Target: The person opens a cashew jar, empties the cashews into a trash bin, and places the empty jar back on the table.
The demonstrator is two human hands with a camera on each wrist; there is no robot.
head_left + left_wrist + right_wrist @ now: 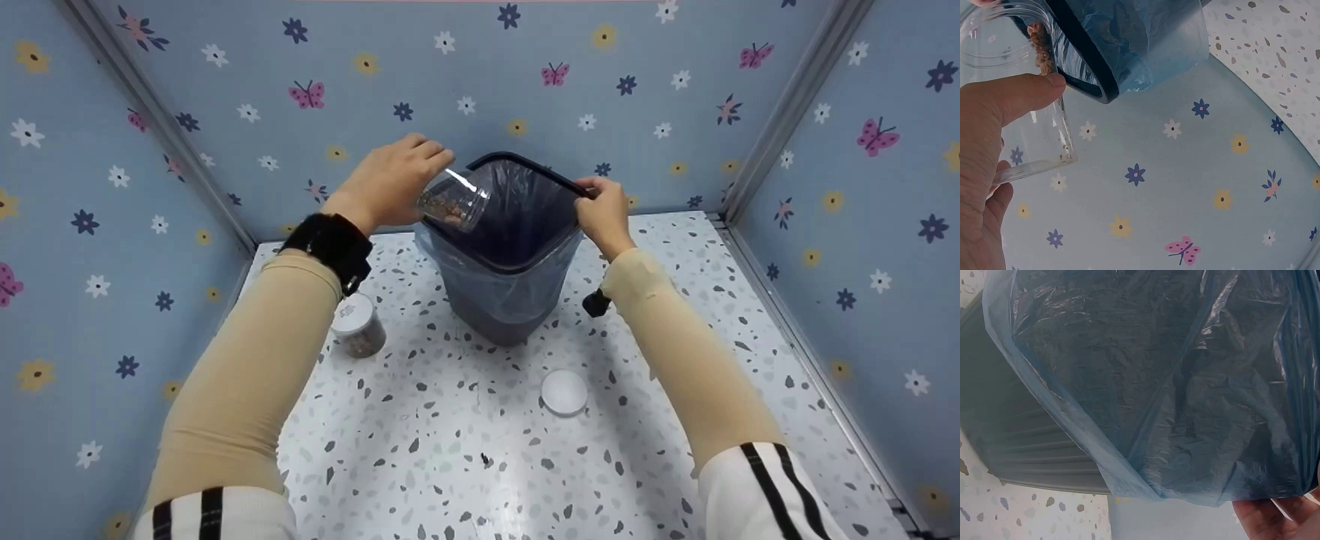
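Head view: clear jar (459,193) tipped at the left edge of the bin (504,326)

On the surface (450,480), left of the bin and nearer the person: a lidded jar (358,326), white on top, brownish inside, its upper part just beside a black wrist band (330,251) as seen from above. Also nearer than the bin, a little right of its middle: a loose white lid (564,392), lying flat. Behind the bin and to both sides of it: blue panels (487,82) printed with flowers and butterflies. In the way of a full look at the clear jar's base: the left hand (397,180). Around the bin's mouth: a dark rim (517,268), with a bluish, crinkled liner (1129,394) folded down outside.

Transparent, tilted far over, with threaded mouth turned toward the bin's opening. Inside, brown bits (1041,48) gathered along one wall near the mouth, plus a few crumbs close to the base; too small to identify.

Left fingers clamped around the clear jar, thumb pressed along its side. At the bin's right corner: the right hand (604,214), fingers curled tight on rim and liner.
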